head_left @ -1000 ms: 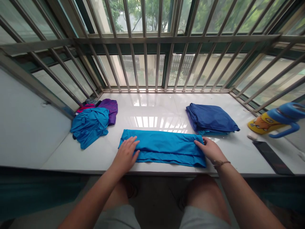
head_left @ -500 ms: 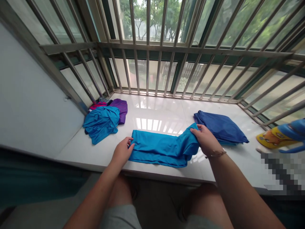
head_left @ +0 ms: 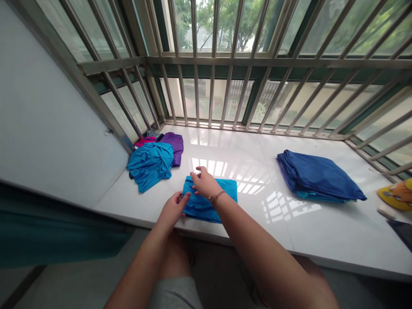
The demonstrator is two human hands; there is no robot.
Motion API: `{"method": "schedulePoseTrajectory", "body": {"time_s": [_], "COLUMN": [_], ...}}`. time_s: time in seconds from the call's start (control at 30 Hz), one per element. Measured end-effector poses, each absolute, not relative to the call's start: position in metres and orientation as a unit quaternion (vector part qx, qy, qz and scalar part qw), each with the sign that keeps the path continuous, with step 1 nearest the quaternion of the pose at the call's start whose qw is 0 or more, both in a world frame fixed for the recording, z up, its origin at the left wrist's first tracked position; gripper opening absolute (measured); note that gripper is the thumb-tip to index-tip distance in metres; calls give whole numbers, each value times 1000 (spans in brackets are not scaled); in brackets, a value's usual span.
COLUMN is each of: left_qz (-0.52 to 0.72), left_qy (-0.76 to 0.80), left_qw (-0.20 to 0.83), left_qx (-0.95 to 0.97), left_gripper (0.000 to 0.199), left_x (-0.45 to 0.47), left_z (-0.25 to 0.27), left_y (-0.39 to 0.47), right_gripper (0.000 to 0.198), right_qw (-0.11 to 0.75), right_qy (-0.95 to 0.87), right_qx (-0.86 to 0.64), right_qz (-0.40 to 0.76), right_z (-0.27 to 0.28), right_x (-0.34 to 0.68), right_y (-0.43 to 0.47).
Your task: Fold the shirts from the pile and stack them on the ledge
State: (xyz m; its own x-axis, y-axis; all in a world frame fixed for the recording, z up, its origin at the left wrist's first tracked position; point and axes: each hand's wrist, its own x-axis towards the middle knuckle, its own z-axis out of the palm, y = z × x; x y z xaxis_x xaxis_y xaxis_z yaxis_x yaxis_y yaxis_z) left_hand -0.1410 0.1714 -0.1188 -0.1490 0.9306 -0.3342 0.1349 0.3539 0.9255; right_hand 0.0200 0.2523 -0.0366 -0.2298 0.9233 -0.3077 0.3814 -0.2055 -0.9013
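A bright blue garment (head_left: 225,189) lies folded in half near the front edge of the white sill (head_left: 251,163). My right hand (head_left: 203,183) has crossed over to the garment's left end and pinches the folded-over edge there. At the near left corner my left hand (head_left: 174,209) grips the same cloth. The two hands sit close together, almost touching. A bracelet shows on my right wrist.
A loose heap of blue, purple and pink clothes (head_left: 154,159) lies at the back left by the wall. A folded stack of dark blue cloth (head_left: 317,177) sits to the right. A yellow and blue bottle (head_left: 397,194) and a dark flat object (head_left: 402,231) are at the far right. Metal bars (head_left: 225,64) fence the sill.
My right hand carried the garment's right end leftward over the cloth, halving its length. My left hand stayed at the left end. The view has swung left.
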Motion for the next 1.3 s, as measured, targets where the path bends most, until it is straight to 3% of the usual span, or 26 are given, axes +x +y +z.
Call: {"method": "schedulePoseTrajectory", "body": {"time_s": [0.13, 0.2, 0.27, 0.37, 0.43, 0.53, 0.63, 0.7, 0.93, 1.17, 1.3], "left_qz": [331, 296, 258, 250, 272, 270, 274, 314, 323, 283, 281], "left_qy": [663, 681, 724, 745, 692, 608, 591, 590, 615, 634, 633], "left_qw": [506, 480, 385, 166, 90, 83, 57, 45, 24, 1, -7], "left_qx": [442, 467, 510, 596, 663, 742, 756, 743, 719, 720, 721], "left_gripper": [65, 58, 55, 58, 50, 32, 31, 36, 27, 19, 19], "left_x": [-141, -146, -152, -156, -154, -149, -146, -147, -147, -143, -144], "left_z": [-121, -124, -126, -128, -132, -142, -155, -162, -165, -162, -162], "left_y": [171, 171, 170, 172, 175, 179, 180, 181, 185, 184, 184], "right_gripper": [30, 31, 40, 63, 75, 69, 32, 20, 26, 20, 26], "right_qw": [236, 189, 140, 113, 121, 125, 135, 159, 263, 244, 228], "right_qy": [-717, -754, -756, -704, -651, -584, -580, -594, -589, -646, -642], "right_qx": [-602, -608, -628, -693, -736, -764, -742, -721, -698, -701, -715], "right_qz": [261, 162, 117, 110, 142, 244, 307, 320, 310, 178, 153], "right_z": [-57, -66, -76, -87, -90, -90, -87, -85, -65, -15, 20], "right_x": [59, 86, 109, 135, 145, 148, 146, 149, 219, 324, 354], "right_y": [248, 243, 235, 223, 216, 211, 212, 216, 232, 270, 307]}}
